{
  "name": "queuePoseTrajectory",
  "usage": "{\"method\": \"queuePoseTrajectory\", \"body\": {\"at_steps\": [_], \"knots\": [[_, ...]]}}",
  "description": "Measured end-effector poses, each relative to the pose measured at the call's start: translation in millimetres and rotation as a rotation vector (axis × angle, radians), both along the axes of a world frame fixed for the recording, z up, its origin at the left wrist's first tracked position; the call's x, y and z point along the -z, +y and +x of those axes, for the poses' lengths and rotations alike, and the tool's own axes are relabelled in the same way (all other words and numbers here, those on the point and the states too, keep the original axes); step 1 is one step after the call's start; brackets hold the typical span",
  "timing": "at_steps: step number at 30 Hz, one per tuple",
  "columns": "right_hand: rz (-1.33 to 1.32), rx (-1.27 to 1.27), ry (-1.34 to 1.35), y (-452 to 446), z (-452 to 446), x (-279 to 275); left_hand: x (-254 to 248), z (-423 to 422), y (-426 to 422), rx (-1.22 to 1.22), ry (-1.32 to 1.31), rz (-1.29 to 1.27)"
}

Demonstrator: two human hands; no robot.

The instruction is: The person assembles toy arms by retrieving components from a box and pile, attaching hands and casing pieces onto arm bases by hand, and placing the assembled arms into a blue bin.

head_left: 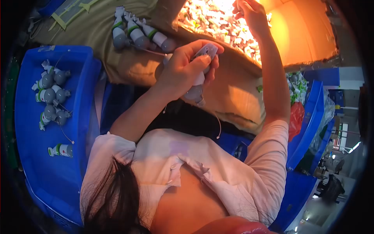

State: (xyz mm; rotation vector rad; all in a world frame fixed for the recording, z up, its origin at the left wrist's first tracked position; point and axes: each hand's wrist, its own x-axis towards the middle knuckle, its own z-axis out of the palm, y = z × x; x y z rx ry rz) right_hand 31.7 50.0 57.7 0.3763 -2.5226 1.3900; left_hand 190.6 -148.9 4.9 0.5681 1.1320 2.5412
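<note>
My left hand (187,68) is closed round a grey and white figure (198,82), with a pale grey piece (206,51) held at its thumb and fingertips. A thin cord hangs below. At the top, over a brightly lit cardboard box (311,37) full of small white parts (218,27), my right hand (247,9) has its fingers curled together. Glare hides what it may hold. Several grey, white and green figures (138,37) lie side by side on brown cloth, left of my left hand.
A blue tray (43,171) at the left holds several similar figures (48,93) with cords. To the right are green and white parts (297,87), a red plastic bag (296,119) and more blue bins (309,128). The cardboard box's near wall lies between my arms.
</note>
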Motion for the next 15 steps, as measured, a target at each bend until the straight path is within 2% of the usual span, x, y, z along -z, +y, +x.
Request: {"method": "queuePoseTrajectory", "body": {"at_steps": [1, 2, 4, 5, 6, 8, 9, 11, 15], "knots": [[-0.004, -0.174, 0.052, 8, 13, -1, -2, 4, 1, -0.003, 0.006, -0.007], [0.258, -0.141, 0.09, -4, 49, -22, -3, 8, 2, 0.008, -0.003, -0.009], [0.388, -0.173, 0.081, 8, 77, -22, -6, 16, 7, 0.009, 0.047, -0.015], [0.276, -0.147, 0.113, -2, 98, -25, -7, 20, 9, 0.025, 0.047, -0.023], [0.279, -0.139, 0.116, -2, 114, -31, -8, 23, 11, 0.033, 0.052, -0.021], [0.385, -0.312, 0.374, 0, 137, -39, -10, 29, 15, 0.025, 0.095, -0.059], [0.389, -0.306, 0.376, 4, 144, -39, -11, 32, 16, 0.031, 0.099, -0.056], [0.36, -0.28, 0.182, 14, 157, -40, -13, 36, 18, 0.001, 0.157, -0.12], [0.463, -0.349, 0.156, 12, 172, -52, -7, 38, 22, -0.027, 0.176, -0.146]]}}
